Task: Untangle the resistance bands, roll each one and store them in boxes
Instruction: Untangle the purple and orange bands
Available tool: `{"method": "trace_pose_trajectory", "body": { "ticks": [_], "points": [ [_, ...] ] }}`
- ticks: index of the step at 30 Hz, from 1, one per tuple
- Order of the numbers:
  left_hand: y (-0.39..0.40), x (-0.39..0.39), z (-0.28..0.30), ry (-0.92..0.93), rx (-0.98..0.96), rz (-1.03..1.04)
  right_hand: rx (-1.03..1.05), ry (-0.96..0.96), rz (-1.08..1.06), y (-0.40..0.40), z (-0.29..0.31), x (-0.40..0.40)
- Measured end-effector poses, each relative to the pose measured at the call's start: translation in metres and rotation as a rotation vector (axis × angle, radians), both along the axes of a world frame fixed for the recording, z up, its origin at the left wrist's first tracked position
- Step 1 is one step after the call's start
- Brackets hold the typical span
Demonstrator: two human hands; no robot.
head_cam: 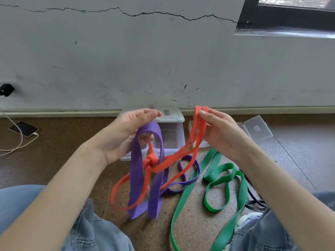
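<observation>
Denim-clad knees [94, 230] frame our view of a speckled floor [195, 223]. On it lies a green band [183, 201], loose and looping, with a thin purple band [190, 180] beside it. We raise both hands. Our left hand [125, 131] has a wide purple band [136, 178] draped over its curled fingers. Our right hand [223, 133] pinches the folded top of an orange band [198, 124], which runs down into a knot [150, 161] around the wide purple one. Clear plastic boxes [172, 134] sit behind, against the wall [163, 60].
</observation>
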State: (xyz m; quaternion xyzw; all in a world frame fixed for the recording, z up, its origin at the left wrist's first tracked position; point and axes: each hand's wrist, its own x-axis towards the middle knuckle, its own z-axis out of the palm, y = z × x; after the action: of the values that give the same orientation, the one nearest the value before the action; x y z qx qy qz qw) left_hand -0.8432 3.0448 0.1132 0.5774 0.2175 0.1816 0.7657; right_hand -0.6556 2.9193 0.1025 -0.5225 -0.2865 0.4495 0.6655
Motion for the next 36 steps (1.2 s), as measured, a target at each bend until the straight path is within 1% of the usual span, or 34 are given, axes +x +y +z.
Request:
{"method": "trace_pose_trajectory", "body": {
  "ticks": [3, 5, 6, 8, 9, 10, 11, 13, 15, 16, 17, 18, 19, 20, 21, 22, 23, 25, 26, 27, 28, 30, 31, 32, 34, 35, 36],
  "points": [
    [0.001, -0.001, 0.002, -0.1, -0.105, 0.017, 0.003, -0.012, 0.052, 0.0, 0.0, 0.002],
    [0.001, 0.001, 0.005, -0.178, -0.175, 0.09, -0.013, -0.039, 0.109, 0.0, 0.0, -0.001],
    [0.002, 0.002, 0.007, -0.208, -0.196, 0.133, -0.024, -0.024, 0.139, 0.0, 0.0, -0.003],
    [0.005, 0.003, 0.009, -0.259, -0.212, 0.202, -0.062, 0.074, 0.169, 0.001, -0.002, -0.006],
    [0.006, 0.003, 0.009, -0.277, -0.226, 0.231, -0.101, 0.075, 0.181, 0.002, -0.004, -0.006],
    [0.007, 0.003, 0.008, -0.291, -0.253, 0.258, -0.156, 0.004, 0.187, 0.002, -0.006, -0.007],
    [0.008, 0.003, 0.007, -0.304, -0.285, 0.28, -0.218, -0.145, 0.201, 0.002, -0.009, -0.006],
    [0.009, 0.003, 0.007, -0.332, -0.344, 0.303, -0.345, -0.556, 0.274, 0.001, -0.014, -0.007],
    [0.011, 0.002, 0.007, -0.363, -0.376, 0.295, -0.513, -0.971, 0.414, 0.001, -0.019, -0.006],
    [0.011, 0.002, 0.007, -0.37, -0.381, 0.291, -0.607, -1.135, 0.502, 0.001, -0.022, -0.005],
    [0.011, 0.002, 0.006, -0.368, -0.379, 0.288, -0.681, -1.239, 0.59, 0.0, -0.025, -0.006],
    [0.011, 0.002, 0.004, -0.358, -0.374, 0.287, -0.725, -1.293, 0.65, 0.0, -0.028, -0.006],
    [0.012, 0.003, 0.002, -0.341, -0.364, 0.291, -0.728, -1.319, 0.665, 0.0, -0.031, -0.005],
    [0.013, 0.004, -0.001, -0.311, -0.34, 0.299, -0.692, -1.332, 0.634, 0.0, -0.032, -0.005],
    [0.016, 0.005, -0.004, -0.264, -0.29, 0.32, -0.632, -1.341, 0.571, 0.001, -0.033, -0.004],
    [0.018, 0.006, -0.006, -0.178, -0.189, 0.355, -0.565, -1.337, 0.495, 0.001, -0.033, -0.003],
    [0.02, 0.007, -0.009, -0.043, -0.026, 0.388, -0.505, -1.304, 0.429, 0.002, -0.031, -0.002],
    [0.027, 0.006, -0.022, 0.354, 0.447, 0.436, -0.391, -1.156, 0.358, 0.002, -0.025, -0.001],
    [0.026, 0.004, -0.026, 0.556, 0.65, 0.417, -0.333, -1.066, 0.356, 0.001, -0.021, -0.001],
    [0.025, 0.003, -0.028, 0.675, 0.76, 0.382, -0.281, -0.984, 0.364, -0.001, -0.018, -0.002],
    [0.023, 0.002, -0.029, 0.692, 0.777, 0.328, -0.238, -0.912, 0.368, -0.002, -0.014, -0.003],
    [0.014, 0.002, -0.028, 0.525, 0.667, 0.199, -0.162, -0.757, 0.344, -0.003, -0.009, -0.005],
    [0.011, 0.004, -0.025, 0.453, 0.602, 0.186, -0.131, -0.663, 0.32, -0.004, -0.007, -0.005],
    [0.01, 0.006, -0.024, 0.431, 0.585, 0.237, -0.107, -0.583, 0.296, -0.004, -0.006, -0.005],
    [0.011, 0.007, -0.025, 0.427, 0.62, 0.435, -0.063, -0.504, 0.257, -0.005, -0.003, -0.006],
    [0.011, 0.007, -0.025, 0.408, 0.578, 0.512, -0.04, -0.481, 0.236, -0.005, -0.002, -0.006],
    [0.011, 0.005, -0.023, 0.371, 0.473, 0.538, -0.02, -0.465, 0.208, -0.005, -0.001, -0.007]
  ]
}}
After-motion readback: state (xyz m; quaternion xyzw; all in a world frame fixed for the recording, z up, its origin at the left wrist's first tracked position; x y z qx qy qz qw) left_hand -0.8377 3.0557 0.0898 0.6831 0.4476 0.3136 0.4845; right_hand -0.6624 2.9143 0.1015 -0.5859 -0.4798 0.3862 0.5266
